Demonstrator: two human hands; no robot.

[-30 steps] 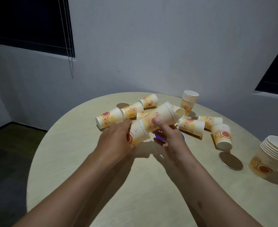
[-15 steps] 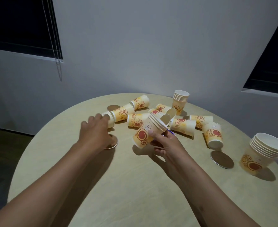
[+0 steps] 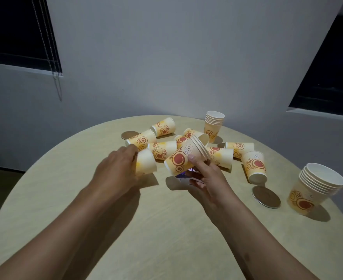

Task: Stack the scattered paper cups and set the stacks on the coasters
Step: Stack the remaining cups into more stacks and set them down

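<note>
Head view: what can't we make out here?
- Purple-printed flat item: mostly hidden by right hand and its tilted stack of swirl-printed paper cups.
- Left hand grip on single paper cup: fingers hidden behind the hand.

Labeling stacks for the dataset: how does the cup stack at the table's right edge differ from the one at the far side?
The right-edge stack looks bigger, being nearer the camera; the far stack looks small. The right-edge stack leans, rims tipped toward the right; the far stack stands nearly straight. A bare coaster lies just left of the right-edge stack; none shows beside the far stack. Both are nested, mouths up, with the same red-and-yellow swirl print, and no hand touches either.
</note>
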